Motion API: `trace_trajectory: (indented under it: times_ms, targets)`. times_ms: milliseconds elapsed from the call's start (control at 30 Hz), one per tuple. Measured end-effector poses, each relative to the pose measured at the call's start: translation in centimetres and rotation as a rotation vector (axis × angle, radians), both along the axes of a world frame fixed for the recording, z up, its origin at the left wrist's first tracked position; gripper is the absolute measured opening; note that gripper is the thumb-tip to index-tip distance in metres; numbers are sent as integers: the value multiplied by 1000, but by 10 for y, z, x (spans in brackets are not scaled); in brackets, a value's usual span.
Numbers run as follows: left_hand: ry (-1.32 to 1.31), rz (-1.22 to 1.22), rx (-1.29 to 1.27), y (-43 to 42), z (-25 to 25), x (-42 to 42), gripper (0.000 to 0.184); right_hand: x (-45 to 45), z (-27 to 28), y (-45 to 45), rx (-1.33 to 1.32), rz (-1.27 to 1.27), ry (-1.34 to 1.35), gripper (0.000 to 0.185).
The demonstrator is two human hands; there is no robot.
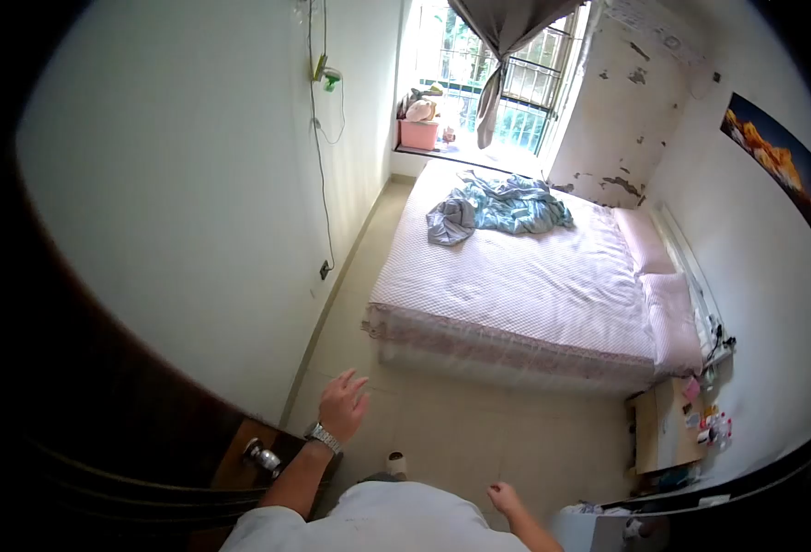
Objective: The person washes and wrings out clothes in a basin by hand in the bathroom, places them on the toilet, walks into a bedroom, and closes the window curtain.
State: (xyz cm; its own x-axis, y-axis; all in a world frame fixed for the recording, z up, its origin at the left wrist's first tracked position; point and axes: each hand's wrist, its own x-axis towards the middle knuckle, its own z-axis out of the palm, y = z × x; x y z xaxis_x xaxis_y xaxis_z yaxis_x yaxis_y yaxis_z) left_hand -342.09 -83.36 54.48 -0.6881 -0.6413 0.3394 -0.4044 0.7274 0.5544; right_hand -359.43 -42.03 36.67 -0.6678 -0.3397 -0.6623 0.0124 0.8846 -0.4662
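Observation:
My left hand [343, 406], with a metal watch [324, 437] on its wrist, is held out over the tiled floor with its fingers apart and nothing in them. The door knob [261, 455] is below and left of it, apart from the hand. My right hand [503, 498] hangs low near my body, its fingers curled; whether they hold anything is too small to tell. Ahead stands a bed [525, 285] with a pink quilted cover, and a crumpled blue-grey blanket [516, 204] lies on it.
Two pink pillows [670, 322] lie at the bed's right side. A wooden bedside cabinet [665, 426] stands below them. A pink box [418, 135] sits on the window ledge. The brown door [176, 405] is at the left. A cable [321, 175] hangs on the left wall.

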Motion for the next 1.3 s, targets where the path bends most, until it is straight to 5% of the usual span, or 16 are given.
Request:
trace_trajectory:
  times_ms: [200, 333, 567, 667, 733, 800, 933, 1300]
  targets:
    - [-108, -28, 229, -50, -10, -75, 35, -6, -73, 55, 122, -58, -37, 41]
    - [-28, 7, 219, -84, -25, -104, 34, -20, -42, -4, 63, -24, -227, 44]
    - [-105, 170, 279, -162, -52, -116, 35, -153, -53, -132, -24, 239, -53, 39]
    - [-154, 260, 282, -188, -37, -117, 35, -232, -50, -184, -103, 233, 43, 34]
    - [-161, 297, 245, -201, -42, -112, 34, -274, -9, -234, 8, -7, -92, 34]
    - [-160, 327, 204, -222, -42, -119, 34, -328, -49, -255, -48, 264, 150, 34]
    - [-156, 440, 343, -234, -33, -128, 34, -389, -35, -345, 93, 520, 199, 36]
    - [-296, 283, 296, -371, -39, -195, 37, -318, -12, -552, -244, 459, 49, 36]
